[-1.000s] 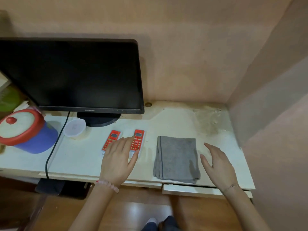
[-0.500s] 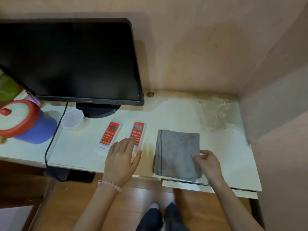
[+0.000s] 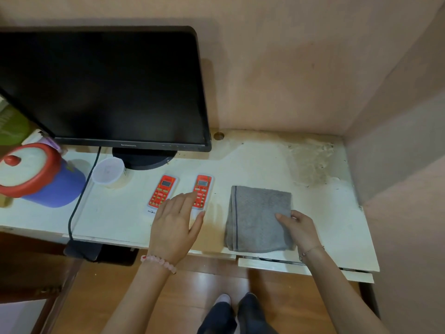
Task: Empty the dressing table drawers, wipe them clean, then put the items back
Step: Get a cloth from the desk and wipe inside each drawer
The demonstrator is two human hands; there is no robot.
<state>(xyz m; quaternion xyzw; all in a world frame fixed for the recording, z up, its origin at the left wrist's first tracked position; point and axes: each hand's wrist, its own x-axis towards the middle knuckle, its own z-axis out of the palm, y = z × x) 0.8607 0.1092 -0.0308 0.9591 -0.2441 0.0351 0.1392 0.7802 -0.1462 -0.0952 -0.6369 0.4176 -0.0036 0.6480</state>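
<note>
A folded grey cloth (image 3: 257, 218) lies on the white tabletop (image 3: 265, 165) near its front edge. My right hand (image 3: 299, 229) pinches the cloth's right edge, thumb on top. Two red remote controls lie side by side to the left: one (image 3: 161, 191) and another (image 3: 202, 189). My left hand (image 3: 174, 225) lies flat with straight fingers over their near ends, fingertips touching the right remote. Below the front edge, a white drawer front (image 3: 272, 265) sticks out slightly under the cloth.
A black monitor (image 3: 103, 88) stands at the back left, its cable (image 3: 79, 201) running off the front edge. A small white lidded tub (image 3: 108, 171) and a purple container with a red-rimmed lid (image 3: 36, 174) sit left. A wall (image 3: 397, 165) closes the right side.
My right hand moved left from the bare tabletop onto the cloth's right edge and took hold of it. My left hand stayed by the remotes.
</note>
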